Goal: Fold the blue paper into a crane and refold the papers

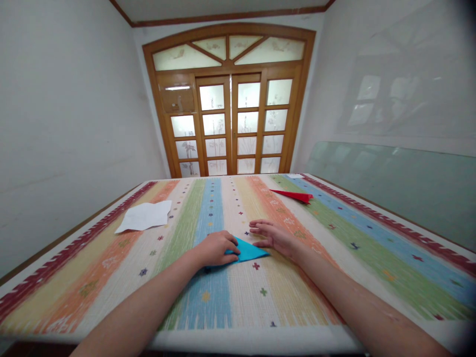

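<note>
a bare white room with a wooden glazed door (228,124) beyond, and in front of me a counter (334,238) under a striped cloth. my left hand (215,248) presses down on the blue paper (247,250), fingers curled over its near-left part; its grip pins the sheet rather than clenching it. my right hand (273,235) lies flat and released, just beside the paper's far edge. the sheet already shows a pointed, folded shape, so i judge folding is partly done. a finished-looking red paper plane (295,195) lies well apart, and a white sheet (145,215) sits far left.
</note>
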`<state>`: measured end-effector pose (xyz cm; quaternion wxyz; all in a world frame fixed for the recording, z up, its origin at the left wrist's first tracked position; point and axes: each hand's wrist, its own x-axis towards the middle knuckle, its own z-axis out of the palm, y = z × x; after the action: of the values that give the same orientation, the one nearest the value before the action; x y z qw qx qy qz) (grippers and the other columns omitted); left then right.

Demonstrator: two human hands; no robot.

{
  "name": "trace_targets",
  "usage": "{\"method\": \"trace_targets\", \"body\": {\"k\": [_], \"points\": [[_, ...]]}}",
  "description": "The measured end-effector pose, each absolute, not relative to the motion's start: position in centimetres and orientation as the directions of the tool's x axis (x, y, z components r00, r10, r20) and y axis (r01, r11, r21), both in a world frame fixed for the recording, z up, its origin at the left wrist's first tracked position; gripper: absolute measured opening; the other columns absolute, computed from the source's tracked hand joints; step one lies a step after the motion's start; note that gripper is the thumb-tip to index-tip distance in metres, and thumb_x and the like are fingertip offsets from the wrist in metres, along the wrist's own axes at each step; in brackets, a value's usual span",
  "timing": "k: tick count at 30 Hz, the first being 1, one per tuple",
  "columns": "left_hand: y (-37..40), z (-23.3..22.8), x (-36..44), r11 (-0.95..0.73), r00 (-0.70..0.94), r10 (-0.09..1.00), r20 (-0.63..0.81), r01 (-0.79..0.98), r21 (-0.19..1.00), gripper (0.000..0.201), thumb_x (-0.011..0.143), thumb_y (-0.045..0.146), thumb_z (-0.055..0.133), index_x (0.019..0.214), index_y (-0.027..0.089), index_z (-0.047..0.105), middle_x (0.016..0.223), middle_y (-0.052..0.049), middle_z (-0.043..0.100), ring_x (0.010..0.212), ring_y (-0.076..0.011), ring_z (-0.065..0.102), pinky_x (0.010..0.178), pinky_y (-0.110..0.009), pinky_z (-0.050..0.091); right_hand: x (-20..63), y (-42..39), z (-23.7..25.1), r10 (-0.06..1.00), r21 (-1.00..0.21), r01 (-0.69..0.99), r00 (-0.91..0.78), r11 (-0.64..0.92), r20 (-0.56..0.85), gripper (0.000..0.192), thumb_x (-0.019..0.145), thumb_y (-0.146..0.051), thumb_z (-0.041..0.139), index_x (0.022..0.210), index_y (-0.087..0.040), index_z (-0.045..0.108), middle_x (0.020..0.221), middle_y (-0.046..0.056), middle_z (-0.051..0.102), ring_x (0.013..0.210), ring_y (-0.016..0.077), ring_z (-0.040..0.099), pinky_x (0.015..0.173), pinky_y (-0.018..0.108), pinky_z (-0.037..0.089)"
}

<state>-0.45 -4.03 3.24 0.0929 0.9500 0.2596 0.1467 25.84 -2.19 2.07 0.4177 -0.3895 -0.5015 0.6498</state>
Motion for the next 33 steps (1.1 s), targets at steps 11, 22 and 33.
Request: {"method": "trace_targets", "body": {"k": [11,22,33], "points": [[-3.9,2.9,-0.3,-0.861,0.819,0.499,0.283,0.43,0.272,0.019,0.086,0.029,0.062,0.098,0.025,0.075,0.106,-0.007,0.07,0.099,-0.0212,0.064,0.089,-0.032,0.046,25.8,-2.3,2.6,0.879,-0.965,-0.138,-0.456,-0.223,-0.138,0.038,0.091,-0.043,0.057,0.123,-0.023,0.053,0.138,0.014,0.051,0.123,0.0258,0.055,0.085,0.037,0.057],[-4.0,2.8,-0.2,-0.853,0.81,0.514,0.281,0.449,0.266,0.02,0.084,0.031,0.065,0.1,0.023,0.074,0.106,-0.007,0.069,0.1,-0.0222,0.063,0.09,-0.033,0.045,25.2,-3.4,2.5,0.771,-0.953,-0.076,-0.608,-0.295,-0.19,0.067,0.077,-0.023,0.075,0.136,-0.025,0.045,0.115,0.007,0.065,0.086,0.0155,0.068,0.074,0.028,0.056],[-4.4,3.4,0.5,-0.844,0.765,0.535,0.358,0.496,0.201,0.019,0.083,0.024,0.063,0.1,0.022,0.069,0.1,-0.007,0.066,0.096,-0.0225,0.06,0.085,-0.034,0.044,25.2,-3.5,2.6,0.74,-0.984,-0.064,-0.667,-0.167,-0.083,0.039,0.079,-0.029,0.074,0.116,-0.021,0.065,0.113,0.008,0.067,0.09,0.0175,0.068,0.08,0.033,0.055]]}}
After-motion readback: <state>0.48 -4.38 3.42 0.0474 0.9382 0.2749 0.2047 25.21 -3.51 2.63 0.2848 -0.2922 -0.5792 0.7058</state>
